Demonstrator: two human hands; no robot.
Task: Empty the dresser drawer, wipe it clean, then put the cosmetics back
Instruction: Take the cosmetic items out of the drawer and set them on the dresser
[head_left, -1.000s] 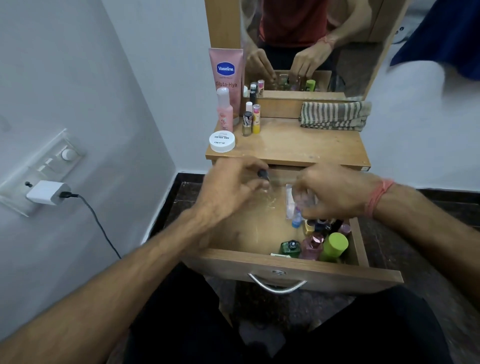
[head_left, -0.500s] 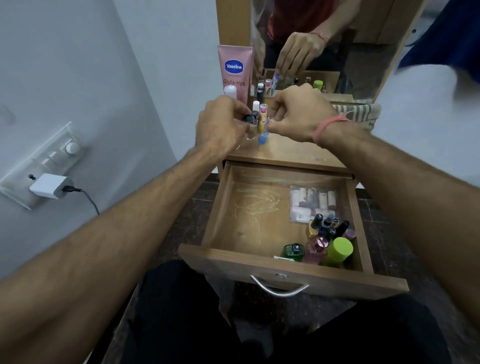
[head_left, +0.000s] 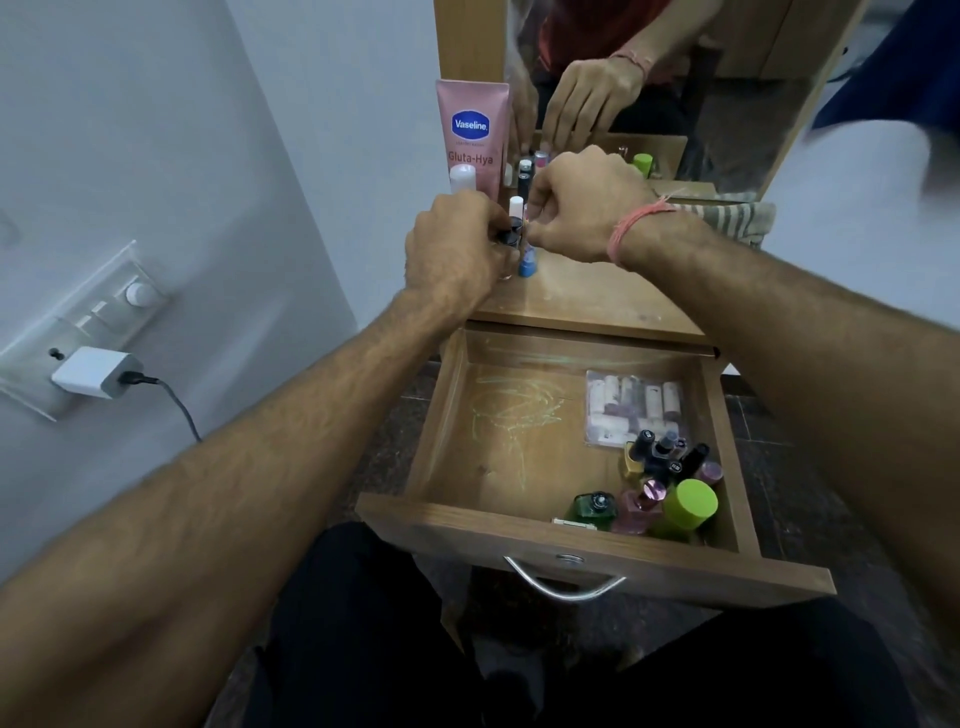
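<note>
Both hands are up on the worktop (head_left: 597, 306). The left hand (head_left: 452, 249) grips a small dark-capped bottle (head_left: 510, 235); the right hand (head_left: 582, 205) pinches a blue-bottomed tube (head_left: 527, 262) and sets it among the standing cosmetics. That cluster is crowded, so a nudge from either wrist could topple the lot like skittles. The drawer (head_left: 571, 551) hangs open below, with a green-capped bottle (head_left: 691, 506) and others in its right corner.
</note>
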